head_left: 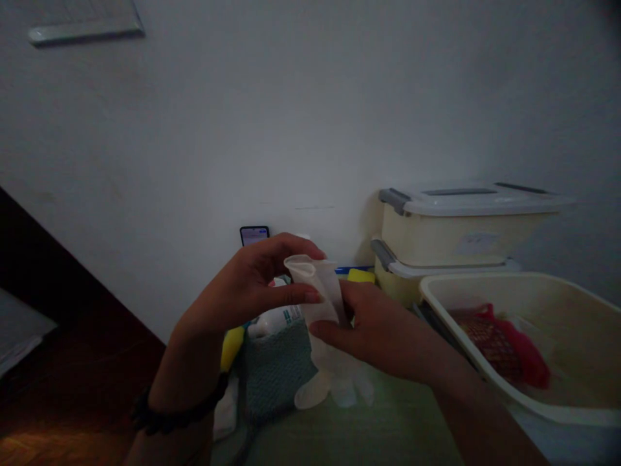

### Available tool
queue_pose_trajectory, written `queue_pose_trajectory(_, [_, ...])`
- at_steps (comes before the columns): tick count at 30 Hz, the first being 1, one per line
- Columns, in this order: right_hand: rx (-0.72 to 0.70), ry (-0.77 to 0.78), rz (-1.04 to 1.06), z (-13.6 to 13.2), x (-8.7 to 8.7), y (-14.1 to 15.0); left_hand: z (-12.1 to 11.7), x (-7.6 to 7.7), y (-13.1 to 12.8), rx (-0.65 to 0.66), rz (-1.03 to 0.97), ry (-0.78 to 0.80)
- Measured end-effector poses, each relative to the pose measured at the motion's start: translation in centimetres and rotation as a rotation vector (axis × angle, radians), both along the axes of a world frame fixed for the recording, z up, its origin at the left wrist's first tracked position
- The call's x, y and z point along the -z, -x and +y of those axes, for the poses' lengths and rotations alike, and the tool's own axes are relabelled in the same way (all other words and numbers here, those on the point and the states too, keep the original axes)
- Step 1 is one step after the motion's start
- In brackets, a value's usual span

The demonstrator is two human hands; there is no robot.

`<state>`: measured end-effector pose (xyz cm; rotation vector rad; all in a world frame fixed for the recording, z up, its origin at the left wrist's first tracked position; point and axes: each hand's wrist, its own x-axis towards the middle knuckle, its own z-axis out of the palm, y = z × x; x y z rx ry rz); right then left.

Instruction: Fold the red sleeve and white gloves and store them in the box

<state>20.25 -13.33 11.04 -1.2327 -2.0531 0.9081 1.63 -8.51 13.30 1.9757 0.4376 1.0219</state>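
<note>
Both my hands grip a whitish, translucent disposable glove (323,298), which hangs with its cuff up and its fingers dangling down over the table. My left hand (262,275) pinches the cuff near its rim, thumb in front and fingers behind. Lower on the cuff, my right hand (369,320) holds it between thumb and fingers. Below and behind the glove lie a grey-green textured cloth (276,369) and a white bottle (276,320) with green print. The bottle is partly hidden by my left hand.
Two lidded cream storage boxes (451,236) are stacked by the wall on the right. An open cream tub (490,378) with a red bag (528,356) inside stands nearer. A phone (255,235) leans at the wall. Yellow items (361,276) and a white cloth (226,408) lie around.
</note>
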Motion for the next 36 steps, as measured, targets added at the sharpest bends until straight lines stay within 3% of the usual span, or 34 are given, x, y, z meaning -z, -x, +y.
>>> queue_pose_trajectory(5, [-0.031, -0.036, -0.052, -0.1, -0.5, -0.2, -0.4, -0.3, -0.1, -0.012, -0.017, -0.018])
queue_pose_trajectory(11, [-0.119, -0.011, -0.164, -0.1, -0.8, -1.4, -0.5, -0.5, 0.2, -0.152, -0.093, 0.032])
queue_pose_trajectory(18, [-0.111, -0.072, -0.226, -0.5, -1.3, -2.2, -0.2, -0.7, 1.2, -0.254, -0.143, 0.027])
queue_pose_trajectory(26, [-0.004, -0.120, -0.343, -1.6, -2.1, -2.8, 0.3, -0.4, 2.0, -0.128, -0.002, -0.065])
queue_pose_trajectory(30, [0.005, -0.121, -0.422, -1.8, -1.8, -3.4, 0.2, -0.8, 2.1, -0.052, 0.215, -0.154])
queue_pose_trajectory(36, [0.022, -0.074, -0.482, -1.9, -1.4, -4.0, 0.1, -0.7, 2.0, -0.114, 0.344, -0.197])
